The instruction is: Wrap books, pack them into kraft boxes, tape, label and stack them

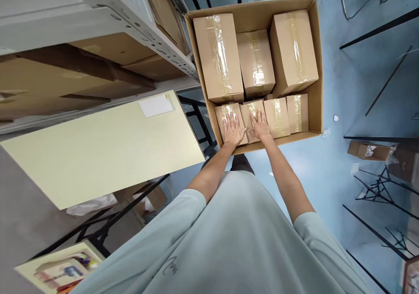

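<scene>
A large open cardboard carton [316, 110] stands in front of me with several taped boxes inside. My left hand [231, 130] lies flat, fingers spread, on the leftmost small box [225, 109] of the near row. On the small box [250, 106] beside it rests my right hand [260, 126], its fingers apart. Two more small boxes, one in the middle [277, 117] and one at the right [297, 112], complete that row. Behind them sit a tall box [219, 58] at the left, a lower box [256, 62] in the middle and another tall box [294, 51] at the right.
A pale tabletop [108, 145] with a white paper [156, 105] on it lies to my left. Above it, a white metal rack [131, 23] holds cardboard boxes. Black metal legs [379, 136] and a small open box [369, 150] are on the blue floor [327, 176] at right.
</scene>
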`<state>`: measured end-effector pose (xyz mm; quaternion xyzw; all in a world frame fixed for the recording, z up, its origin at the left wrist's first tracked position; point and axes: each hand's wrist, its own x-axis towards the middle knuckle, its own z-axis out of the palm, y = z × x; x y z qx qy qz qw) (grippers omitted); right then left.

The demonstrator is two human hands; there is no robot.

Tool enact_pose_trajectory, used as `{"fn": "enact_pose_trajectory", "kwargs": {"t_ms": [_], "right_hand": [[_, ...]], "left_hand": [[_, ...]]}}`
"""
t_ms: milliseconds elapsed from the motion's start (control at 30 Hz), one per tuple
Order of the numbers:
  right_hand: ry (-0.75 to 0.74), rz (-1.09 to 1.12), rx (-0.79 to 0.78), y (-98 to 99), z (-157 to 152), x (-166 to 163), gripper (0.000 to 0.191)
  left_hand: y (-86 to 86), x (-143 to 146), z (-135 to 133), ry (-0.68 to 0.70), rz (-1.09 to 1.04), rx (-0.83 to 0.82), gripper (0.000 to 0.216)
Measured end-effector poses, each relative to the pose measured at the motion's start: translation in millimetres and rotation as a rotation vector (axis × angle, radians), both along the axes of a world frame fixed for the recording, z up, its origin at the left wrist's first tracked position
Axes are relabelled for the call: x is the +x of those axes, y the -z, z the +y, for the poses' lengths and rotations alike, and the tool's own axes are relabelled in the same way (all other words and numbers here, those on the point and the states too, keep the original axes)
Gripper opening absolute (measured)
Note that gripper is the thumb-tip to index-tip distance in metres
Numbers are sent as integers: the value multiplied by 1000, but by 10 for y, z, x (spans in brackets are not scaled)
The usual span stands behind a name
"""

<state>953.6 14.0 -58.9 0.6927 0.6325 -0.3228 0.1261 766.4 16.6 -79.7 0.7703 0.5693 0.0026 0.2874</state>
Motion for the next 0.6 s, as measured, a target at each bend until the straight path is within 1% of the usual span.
{"fn": "enact_pose_trajectory", "kwargs": {"t_ms": [200, 300, 333, 400, 500, 600], "right_hand": [[-7, -35, -3, 74, -42, -36, 111], [-7, -34, -4, 114, -42, -22, 112], [-6, -36, -9, 114, -34, -17, 113], [-7, -48, -28, 86, -9, -17, 113], [-12, -79, -57, -23, 27, -46, 112], [-3, -105, -47, -186, 47, -119, 109]], "left_hand": [[380, 29, 42, -5, 1, -51, 97], [449, 24, 51, -14, -28, -60, 95], [437, 15, 39, -16, -40, -64, 95], [358, -18, -12, -14, -62, -68, 92], [146, -95, -126, -21, -70, -75, 84], [-74, -138, -136, -18, -30, -186, 86]]}}
